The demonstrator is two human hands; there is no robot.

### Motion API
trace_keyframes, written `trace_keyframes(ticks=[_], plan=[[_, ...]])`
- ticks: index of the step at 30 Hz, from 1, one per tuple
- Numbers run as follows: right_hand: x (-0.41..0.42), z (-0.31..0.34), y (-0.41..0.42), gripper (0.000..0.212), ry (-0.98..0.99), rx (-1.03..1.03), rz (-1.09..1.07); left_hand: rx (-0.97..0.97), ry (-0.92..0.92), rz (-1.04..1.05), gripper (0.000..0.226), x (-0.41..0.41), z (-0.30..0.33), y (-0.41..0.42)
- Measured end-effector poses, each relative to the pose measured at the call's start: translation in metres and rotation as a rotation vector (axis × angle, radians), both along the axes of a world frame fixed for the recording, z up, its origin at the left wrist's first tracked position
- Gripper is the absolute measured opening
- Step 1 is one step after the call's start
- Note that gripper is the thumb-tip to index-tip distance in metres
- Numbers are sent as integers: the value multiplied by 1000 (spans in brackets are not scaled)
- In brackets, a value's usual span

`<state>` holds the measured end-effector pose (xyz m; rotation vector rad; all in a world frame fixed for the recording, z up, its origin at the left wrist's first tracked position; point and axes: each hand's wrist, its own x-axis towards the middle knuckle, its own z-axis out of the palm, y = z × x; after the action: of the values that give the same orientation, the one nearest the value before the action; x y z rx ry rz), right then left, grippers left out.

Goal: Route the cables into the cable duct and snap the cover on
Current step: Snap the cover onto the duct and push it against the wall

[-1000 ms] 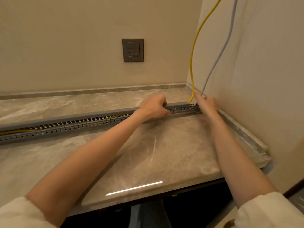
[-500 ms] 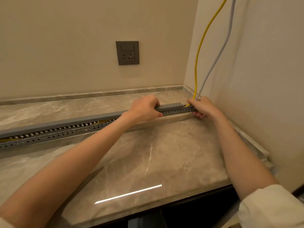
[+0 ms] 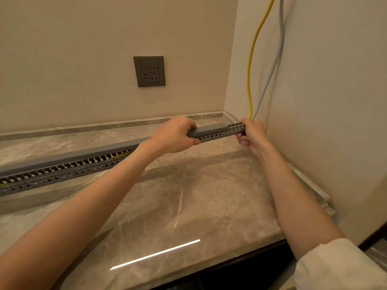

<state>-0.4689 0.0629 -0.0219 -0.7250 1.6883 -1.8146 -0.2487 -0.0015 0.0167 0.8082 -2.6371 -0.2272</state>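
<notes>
A long grey slotted cable duct (image 3: 62,174) lies across the marble counter (image 3: 188,195), reaching from the left edge to the right corner. A grey cover (image 3: 209,130) rests along its top, lifted slightly off the duct toward the left. My left hand (image 3: 176,136) grips cover and duct near the right end. My right hand (image 3: 251,132) clasps the duct's right end, where a yellow cable (image 3: 250,80) and a pale grey cable (image 3: 272,65) come down the wall into it. Yellow cable shows through the slots beside my left forearm.
A grey wall socket with switch (image 3: 149,71) sits on the back wall. The side wall (image 3: 324,101) stands close on the right. A low stone upstand (image 3: 104,125) runs along the counter's back, and the counter's front edge (image 3: 209,271) drops to a dark gap.
The view has shifted and both hands sit a little higher and closer together on the duct's right end. My right hand has closed around the end slots.
</notes>
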Motion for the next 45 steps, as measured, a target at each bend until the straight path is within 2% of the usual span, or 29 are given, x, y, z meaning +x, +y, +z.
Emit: trace_keyframes(ticks=[4,12,19,27,32,38,42,45], plan=[[9,0,-2,28,-101,-42,-63,11,40,-53,32,-1,1,3],[22,-3,-7,32,-269,-153,-176,-151,-12,-31,33,-24,3,11],[28,-1,-7,27,-443,-165,-157,-176,-86,-30,38,-52,11,15],[29,-2,-9,30,-539,-184,-152,-211,-96,-8,40,-57,7,17],[33,-1,-6,26,-604,-364,-189,-145,-116,-80,40,-57,2,22],[38,11,-5,28,-972,-638,19,-125,-102,-149,33,-54,7,22],[39,19,-5,44,-1095,-694,157,-168,-75,-127,32,-53,8,21],[38,23,-6,62,-1178,-751,179,-242,-52,-109,35,-53,10,21]])
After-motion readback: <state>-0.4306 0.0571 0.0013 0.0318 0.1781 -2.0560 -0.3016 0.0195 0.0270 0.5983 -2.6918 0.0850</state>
